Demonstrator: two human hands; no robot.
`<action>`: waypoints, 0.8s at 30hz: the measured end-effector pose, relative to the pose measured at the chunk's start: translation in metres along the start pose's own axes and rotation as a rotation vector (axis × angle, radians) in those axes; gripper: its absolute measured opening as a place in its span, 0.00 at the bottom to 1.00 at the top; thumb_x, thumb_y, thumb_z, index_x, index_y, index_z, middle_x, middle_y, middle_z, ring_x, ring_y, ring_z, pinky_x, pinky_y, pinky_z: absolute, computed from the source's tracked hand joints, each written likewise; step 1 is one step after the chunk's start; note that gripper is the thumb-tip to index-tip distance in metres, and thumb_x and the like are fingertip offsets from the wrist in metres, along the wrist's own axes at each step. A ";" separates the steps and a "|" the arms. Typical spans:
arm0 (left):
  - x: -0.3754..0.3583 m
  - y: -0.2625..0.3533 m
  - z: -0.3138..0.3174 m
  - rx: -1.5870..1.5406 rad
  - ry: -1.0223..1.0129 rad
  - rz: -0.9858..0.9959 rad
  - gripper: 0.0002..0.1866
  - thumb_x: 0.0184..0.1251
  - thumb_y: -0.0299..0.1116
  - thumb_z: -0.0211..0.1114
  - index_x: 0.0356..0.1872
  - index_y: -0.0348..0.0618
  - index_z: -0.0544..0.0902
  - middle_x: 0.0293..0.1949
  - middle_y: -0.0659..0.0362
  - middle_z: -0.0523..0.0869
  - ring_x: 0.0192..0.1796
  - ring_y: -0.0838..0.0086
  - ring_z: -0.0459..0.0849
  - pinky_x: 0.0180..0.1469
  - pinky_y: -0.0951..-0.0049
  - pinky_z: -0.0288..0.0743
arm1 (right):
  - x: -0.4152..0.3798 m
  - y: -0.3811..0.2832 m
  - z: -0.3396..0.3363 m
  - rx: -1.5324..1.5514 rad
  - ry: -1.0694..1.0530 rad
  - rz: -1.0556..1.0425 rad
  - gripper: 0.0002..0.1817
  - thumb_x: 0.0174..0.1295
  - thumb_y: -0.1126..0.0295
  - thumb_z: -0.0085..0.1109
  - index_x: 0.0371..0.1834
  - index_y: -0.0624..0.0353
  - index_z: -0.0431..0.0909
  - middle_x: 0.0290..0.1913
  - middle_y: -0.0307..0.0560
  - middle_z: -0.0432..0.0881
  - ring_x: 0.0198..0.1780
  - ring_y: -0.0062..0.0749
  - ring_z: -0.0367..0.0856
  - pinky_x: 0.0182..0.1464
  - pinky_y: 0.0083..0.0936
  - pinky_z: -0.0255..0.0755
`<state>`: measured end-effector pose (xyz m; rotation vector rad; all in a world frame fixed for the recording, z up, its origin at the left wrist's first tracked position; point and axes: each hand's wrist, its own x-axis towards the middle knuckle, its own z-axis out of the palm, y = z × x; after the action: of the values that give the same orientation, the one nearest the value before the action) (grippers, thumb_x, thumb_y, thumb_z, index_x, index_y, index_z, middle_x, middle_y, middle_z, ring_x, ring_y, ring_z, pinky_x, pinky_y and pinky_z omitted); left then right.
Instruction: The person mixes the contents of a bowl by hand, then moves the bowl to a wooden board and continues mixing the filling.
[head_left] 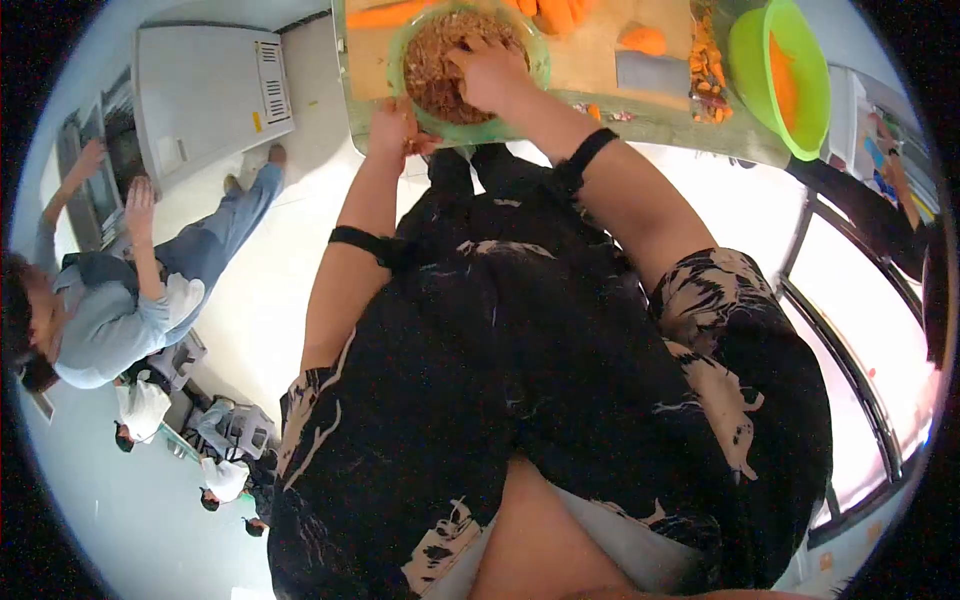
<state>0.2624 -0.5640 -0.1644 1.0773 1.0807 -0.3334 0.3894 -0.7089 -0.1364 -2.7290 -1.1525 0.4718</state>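
Note:
A pale green see-through bowl holds a brown, crumbly minced mixture. My right hand is in the bowl with curled fingers pressed into the mixture; its fingertips are partly buried. At the bowl's near left rim, my left hand is closed on the edge, with some reddish-brown bits by its fingers. The bowl stands on a wooden cutting board. Peeled carrots lie behind it, and another carrot is at the left.
Right of the bowl are a carrot piece, a wide metal blade and carrot peelings. A lime green basin with something orange inside stands at the table's right end. A person reaches up by a white cabinet at left.

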 end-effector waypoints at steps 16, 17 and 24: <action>0.007 -0.026 0.016 -0.005 0.178 -0.055 0.21 0.74 0.49 0.49 0.55 0.43 0.66 0.43 0.46 0.81 0.31 0.55 0.85 0.24 0.59 0.83 | 0.003 0.029 -0.004 0.012 -0.249 -0.032 0.31 0.52 0.66 0.62 0.63 0.44 0.71 0.67 0.52 0.68 0.60 0.51 0.74 0.59 0.55 0.68; 0.009 -0.029 0.016 -0.023 0.182 -0.037 0.21 0.74 0.49 0.49 0.55 0.42 0.66 0.44 0.46 0.81 0.31 0.55 0.85 0.24 0.59 0.83 | -0.001 0.024 -0.009 0.006 -0.344 0.012 0.30 0.52 0.66 0.62 0.62 0.45 0.72 0.66 0.53 0.69 0.60 0.51 0.75 0.59 0.53 0.68; 0.015 -0.030 0.014 -0.134 0.095 -0.024 0.19 0.74 0.45 0.47 0.54 0.41 0.64 0.40 0.45 0.77 0.22 0.57 0.80 0.20 0.59 0.82 | 0.028 0.028 -0.006 0.537 -0.276 -0.200 0.26 0.52 0.68 0.60 0.58 0.52 0.76 0.55 0.61 0.78 0.58 0.49 0.76 0.60 0.39 0.70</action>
<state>0.2570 -0.5863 -0.1924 0.9687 1.1849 -0.2268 0.4290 -0.7086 -0.1443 -2.1137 -1.1353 0.9867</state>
